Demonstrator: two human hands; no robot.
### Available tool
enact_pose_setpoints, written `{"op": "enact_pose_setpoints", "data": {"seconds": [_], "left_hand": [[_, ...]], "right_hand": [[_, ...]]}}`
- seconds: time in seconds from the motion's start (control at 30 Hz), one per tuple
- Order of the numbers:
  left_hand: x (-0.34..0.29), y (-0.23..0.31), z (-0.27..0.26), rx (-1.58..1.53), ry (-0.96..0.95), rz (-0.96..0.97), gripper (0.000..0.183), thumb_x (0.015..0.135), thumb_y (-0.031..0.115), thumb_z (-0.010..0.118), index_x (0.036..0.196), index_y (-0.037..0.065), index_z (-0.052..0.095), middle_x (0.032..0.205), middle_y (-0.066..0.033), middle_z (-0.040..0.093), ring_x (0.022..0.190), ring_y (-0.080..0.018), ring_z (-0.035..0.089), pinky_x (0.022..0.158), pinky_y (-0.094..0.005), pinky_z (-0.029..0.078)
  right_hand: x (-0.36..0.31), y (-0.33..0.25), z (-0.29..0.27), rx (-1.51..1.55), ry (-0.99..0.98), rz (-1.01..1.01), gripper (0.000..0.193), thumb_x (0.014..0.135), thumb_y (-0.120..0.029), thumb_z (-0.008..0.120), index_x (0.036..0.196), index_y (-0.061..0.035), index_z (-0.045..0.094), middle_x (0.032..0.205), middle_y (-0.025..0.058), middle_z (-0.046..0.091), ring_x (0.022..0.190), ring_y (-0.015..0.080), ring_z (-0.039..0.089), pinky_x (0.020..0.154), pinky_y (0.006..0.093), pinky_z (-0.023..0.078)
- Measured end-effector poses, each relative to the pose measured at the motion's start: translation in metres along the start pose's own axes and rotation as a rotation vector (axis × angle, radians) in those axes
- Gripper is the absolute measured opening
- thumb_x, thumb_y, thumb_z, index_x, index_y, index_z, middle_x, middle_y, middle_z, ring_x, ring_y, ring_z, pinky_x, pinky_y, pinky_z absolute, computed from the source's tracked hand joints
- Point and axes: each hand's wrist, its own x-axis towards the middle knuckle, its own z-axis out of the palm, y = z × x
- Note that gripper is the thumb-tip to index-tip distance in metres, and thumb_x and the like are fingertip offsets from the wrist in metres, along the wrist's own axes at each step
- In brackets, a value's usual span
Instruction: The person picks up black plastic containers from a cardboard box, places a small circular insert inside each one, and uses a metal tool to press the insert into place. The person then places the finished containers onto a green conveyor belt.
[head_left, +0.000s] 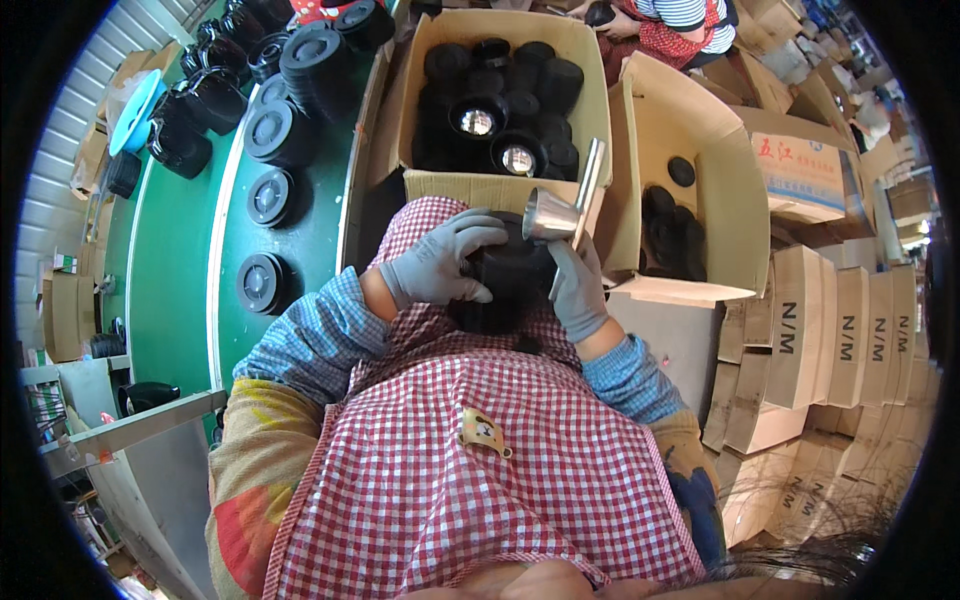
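One black rounded piece (pixel 510 270) above our lap (pixel 418 328): our gloved left hand (pixel 440 262) clasps it. One silver cup-headed tool (pixel 546 216): our right hand (pixel 580 290) grips its shank (pixel 592 175) (lower end hidden from us).

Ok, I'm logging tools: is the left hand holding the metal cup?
No, the left hand is on the black piece; the metal cup is at the right hand.

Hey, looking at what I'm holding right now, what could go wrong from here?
The smooth black part could slip from your gloved left hand onto the checked apron below, or off it. The shiny metal cup tool at your right hand is close to that part and might scratch it. The stacked black discs on the green table could topple if bumped.
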Motion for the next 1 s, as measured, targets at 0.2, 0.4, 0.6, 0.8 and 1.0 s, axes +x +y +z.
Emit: {"op": "enact_pose_setpoints", "data": {"seconds": [0.2,0.4,0.6,0.8,1.0], "left_hand": [[-0.022,-0.036,0.032,-0.852,0.211,-0.318,0.069,0.105,0.034,0.057,0.158,0.000,0.029,0.160,-0.0201,0.035,0.152,-0.0276,0.028,0.123,-0.0359,0.024],[-0.058,0.034,0.011,-0.411,0.235,-0.238,0.060,0.103,0.013,0.054,0.156,-0.004,0.032,0.153,-0.0214,0.040,0.141,-0.0304,0.044,0.119,-0.0333,0.033],[-0.072,0.066,0.012,-0.236,0.191,-0.356,0.093,0.080,0.031,0.084,0.153,-0.003,0.036,0.146,-0.0288,0.044,0.134,-0.0421,0.049,0.112,-0.0457,0.043],[-0.011,0.016,0.001,0.051,0.113,0.025,0.091,0.071,0.048,0.088,0.141,0.001,0.052,0.144,-0.0271,0.048,0.134,-0.0433,0.048,0.112,-0.0485,0.042],[-0.032,0.031,0.016,0.125,0.193,-0.141,0.075,0.068,0.038,0.092,0.127,0.001,0.062,0.132,-0.0197,0.061,0.127,-0.0409,0.057,0.104,-0.0456,0.052]], "right_hand": [[-0.022,-0.037,0.008,0.094,0.057,0.021,0.034,0.101,-0.006,0.046,0.131,0.0000,0.061,0.134,0.0145,0.059,0.126,0.0225,0.056,0.105,0.0329,0.045],[0.037,0.017,-0.015,0.603,-0.065,0.330,0.032,0.100,-0.008,0.048,0.126,0.0049,0.062,0.122,0.0123,0.068,0.112,0.0200,0.064,0.098,0.0297,0.051],[0.040,0.059,-0.016,0.310,-0.242,0.289,0.031,0.102,-0.016,0.051,0.119,0.0030,0.068,0.121,0.0127,0.068,0.114,0.0222,0.064,0.102,0.0304,0.049],[0.039,0.055,-0.015,0.390,-0.139,0.348,0.026,0.101,-0.015,0.057,0.116,0.0032,0.068,0.116,0.0134,0.067,0.106,0.0201,0.065,0.094,0.0311,0.051],[0.020,0.021,0.015,0.188,0.011,0.395,0.033,0.096,-0.024,0.065,0.111,0.0041,0.059,0.084,0.0130,0.058,0.083,0.0191,0.059,0.076,0.0343,0.050]]}}
